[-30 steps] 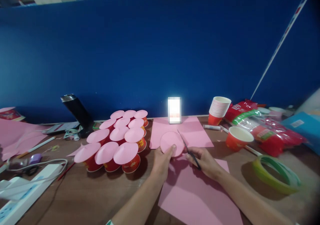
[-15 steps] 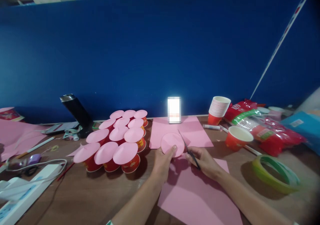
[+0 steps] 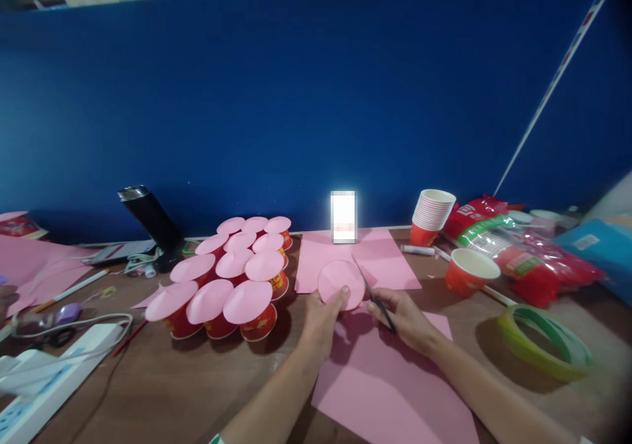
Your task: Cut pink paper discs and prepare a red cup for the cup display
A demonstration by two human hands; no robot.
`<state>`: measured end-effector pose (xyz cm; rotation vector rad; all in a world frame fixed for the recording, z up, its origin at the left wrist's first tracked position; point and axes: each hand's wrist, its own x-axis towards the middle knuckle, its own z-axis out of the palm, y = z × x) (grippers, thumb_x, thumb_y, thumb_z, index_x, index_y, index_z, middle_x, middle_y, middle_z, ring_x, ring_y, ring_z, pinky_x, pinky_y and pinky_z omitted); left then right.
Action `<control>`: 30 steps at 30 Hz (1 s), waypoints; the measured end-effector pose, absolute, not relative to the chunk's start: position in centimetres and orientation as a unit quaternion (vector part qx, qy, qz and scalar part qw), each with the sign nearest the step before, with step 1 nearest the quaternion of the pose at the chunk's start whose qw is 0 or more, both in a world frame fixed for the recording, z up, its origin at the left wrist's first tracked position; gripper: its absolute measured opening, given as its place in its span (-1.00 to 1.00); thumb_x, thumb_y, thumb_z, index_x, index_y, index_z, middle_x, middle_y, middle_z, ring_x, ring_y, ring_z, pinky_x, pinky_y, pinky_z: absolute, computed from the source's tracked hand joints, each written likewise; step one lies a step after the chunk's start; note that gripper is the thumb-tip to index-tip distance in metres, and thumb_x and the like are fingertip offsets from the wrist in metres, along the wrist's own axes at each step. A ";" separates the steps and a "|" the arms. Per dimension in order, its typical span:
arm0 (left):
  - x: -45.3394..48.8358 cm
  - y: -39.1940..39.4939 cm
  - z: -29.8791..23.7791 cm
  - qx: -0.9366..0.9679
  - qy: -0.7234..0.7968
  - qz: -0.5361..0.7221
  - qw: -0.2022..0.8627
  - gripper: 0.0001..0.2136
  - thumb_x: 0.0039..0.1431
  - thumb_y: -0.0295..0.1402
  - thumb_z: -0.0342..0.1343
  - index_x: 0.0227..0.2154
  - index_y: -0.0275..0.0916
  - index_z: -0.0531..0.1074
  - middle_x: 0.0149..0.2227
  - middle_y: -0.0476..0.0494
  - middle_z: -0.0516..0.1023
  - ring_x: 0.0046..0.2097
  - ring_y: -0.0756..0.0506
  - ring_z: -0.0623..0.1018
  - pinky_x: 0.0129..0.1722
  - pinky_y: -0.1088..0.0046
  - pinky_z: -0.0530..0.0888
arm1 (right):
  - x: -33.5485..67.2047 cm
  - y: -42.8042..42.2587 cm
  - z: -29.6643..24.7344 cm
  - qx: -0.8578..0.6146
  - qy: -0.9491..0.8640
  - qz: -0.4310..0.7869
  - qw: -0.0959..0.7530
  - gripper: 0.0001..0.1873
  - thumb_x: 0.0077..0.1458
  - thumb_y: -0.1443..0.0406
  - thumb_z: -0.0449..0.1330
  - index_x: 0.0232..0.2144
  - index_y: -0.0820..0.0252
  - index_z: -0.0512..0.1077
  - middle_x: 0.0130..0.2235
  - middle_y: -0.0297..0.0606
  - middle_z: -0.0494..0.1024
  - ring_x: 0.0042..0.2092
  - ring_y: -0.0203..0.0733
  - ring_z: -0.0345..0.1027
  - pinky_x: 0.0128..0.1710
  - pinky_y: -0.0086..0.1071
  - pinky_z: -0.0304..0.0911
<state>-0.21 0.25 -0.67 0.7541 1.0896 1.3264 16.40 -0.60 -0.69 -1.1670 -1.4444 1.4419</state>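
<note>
A pink paper disc [image 3: 338, 278] is held to the right of the covered cups [image 3: 234, 263], clamped in the left hand [image 3: 320, 315] with the thumb on top. Farther right of those cups, scissors [image 3: 384, 315] are gripped by the closed fingers of the right hand [image 3: 402, 319], beside the disc. A loose cup [image 3: 467, 284] and a tape roll [image 3: 533, 358] are placed well right of the covered cups.

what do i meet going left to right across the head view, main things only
White power strip, pink-topped red cups, pink paper disc in the left hand, scissors in the right hand, stack of cups, single red cup, roll of tape.
</note>
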 end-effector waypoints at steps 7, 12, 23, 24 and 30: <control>-0.3 0.4 -0.9 0.315 0.464 0.582 0.589 -0.52 -0.25 -0.17 0.44 -0.27 -0.42 0.59 -0.32 -0.33 0.66 -0.38 -0.13 0.62 -0.43 0.45 0.55 | 16.3 -0.7 -0.6 -0.458 -0.572 0.563 0.383 -0.57 -0.03 -0.01 0.33 -0.40 0.21 0.37 -0.62 -0.52 0.23 -0.66 -0.44 0.14 -0.69 -0.54 0.09; -0.3 0.5 -1.0 0.310 0.483 0.575 0.583 -0.54 -0.22 -0.18 0.43 -0.27 -0.42 0.58 -0.36 -0.31 0.66 -0.47 -0.05 0.57 -0.54 0.52 0.47 | 16.2 -0.8 -0.5 -0.463 -0.566 0.566 0.381 -0.54 -0.05 -0.04 0.33 -0.36 0.22 0.39 -0.64 -0.54 0.23 -0.68 -0.42 0.16 -0.71 -0.53 0.13; -0.3 0.3 -0.3 0.312 0.505 0.581 0.557 -0.60 -0.21 -0.25 0.41 -0.31 -0.42 0.57 -0.45 -0.21 0.63 -0.59 0.05 0.43 -0.63 0.57 0.33 | 16.2 -0.9 -0.7 -0.471 -0.554 0.572 0.380 -0.45 -0.06 -0.11 0.30 -0.25 0.23 0.41 -0.64 -0.51 0.28 -0.68 -0.40 0.18 -0.71 -0.52 0.13; -0.4 0.4 -0.4 0.311 0.509 0.579 0.556 -0.61 -0.21 -0.25 0.41 -0.31 -0.42 0.57 -0.45 -0.21 0.63 -0.60 0.05 0.42 -0.63 0.57 0.34 | 16.2 -0.8 -0.8 -0.470 -0.554 0.571 0.381 -0.45 -0.06 -0.10 0.31 -0.24 0.23 0.41 -0.64 -0.51 0.28 -0.67 -0.40 0.18 -0.71 -0.52 0.13; -0.2 0.4 -0.6 0.318 0.497 0.573 0.569 -0.57 -0.24 -0.22 0.42 -0.29 -0.41 0.58 -0.39 -0.27 0.65 -0.48 -0.06 0.56 -0.51 0.49 0.48 | 16.4 -0.5 -1.0 -0.453 -0.571 0.567 0.384 -0.54 -0.05 -0.05 0.33 -0.38 0.22 0.38 -0.61 -0.49 0.27 -0.65 -0.44 0.13 -0.68 -0.54 0.07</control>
